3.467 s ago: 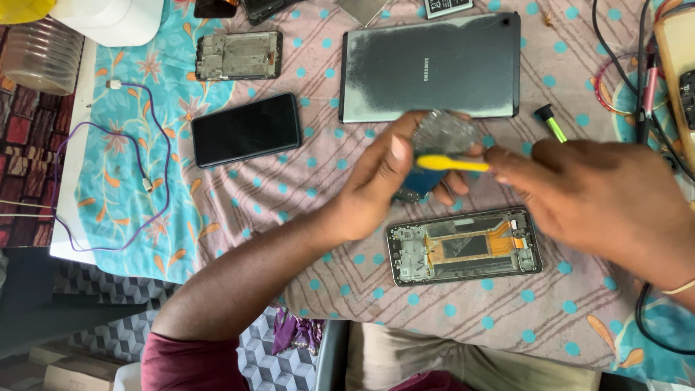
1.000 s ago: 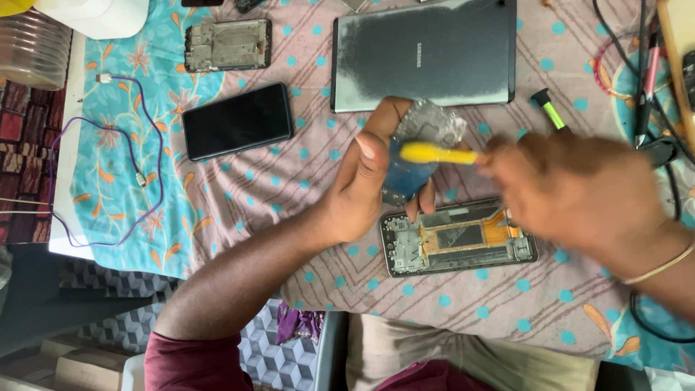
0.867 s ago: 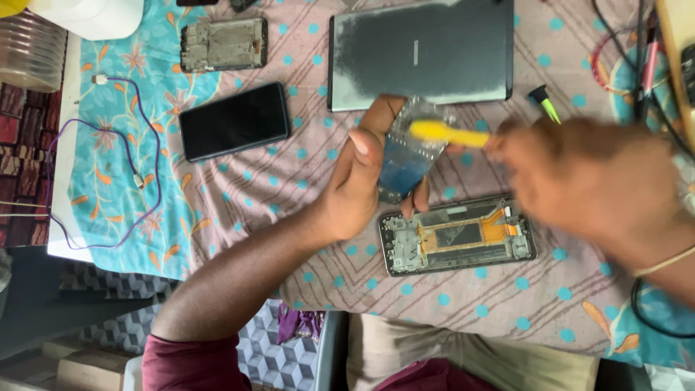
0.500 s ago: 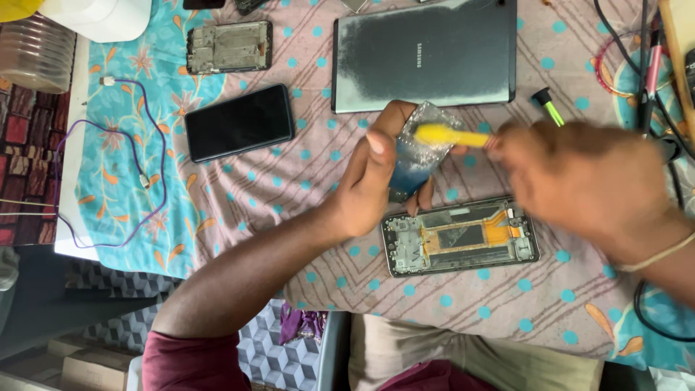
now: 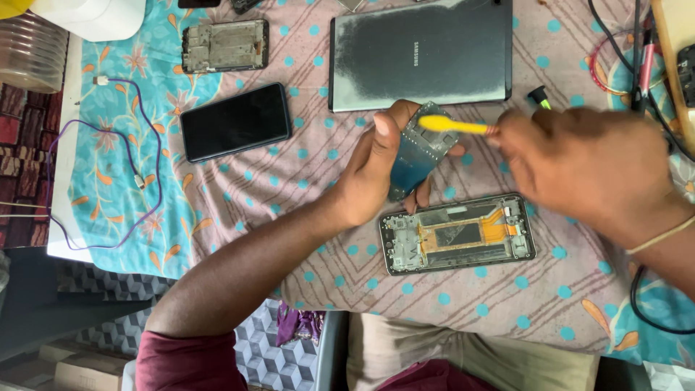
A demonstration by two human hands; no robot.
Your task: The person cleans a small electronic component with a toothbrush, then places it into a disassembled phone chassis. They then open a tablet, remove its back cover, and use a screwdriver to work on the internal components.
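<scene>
The left hand (image 5: 376,174) is closed around a small blue-green circuit board (image 5: 418,150), thumb along its near edge and fingers behind, holding it tilted above the cloth. The right hand (image 5: 586,170), blurred, pinches the handle of a yellow brush (image 5: 452,126) whose head lies against the top of the board. Just below the board, an opened phone frame (image 5: 457,234) with an orange flex cable lies flat on the dotted pink tablecloth (image 5: 304,188). Above the hands rests a dark grey tablet (image 5: 420,54), back side up. To the left lie a black phone (image 5: 235,121), screen up, and farther up a bare phone chassis (image 5: 225,45). A purple cable (image 5: 137,181) loops near the table's left edge.
</scene>
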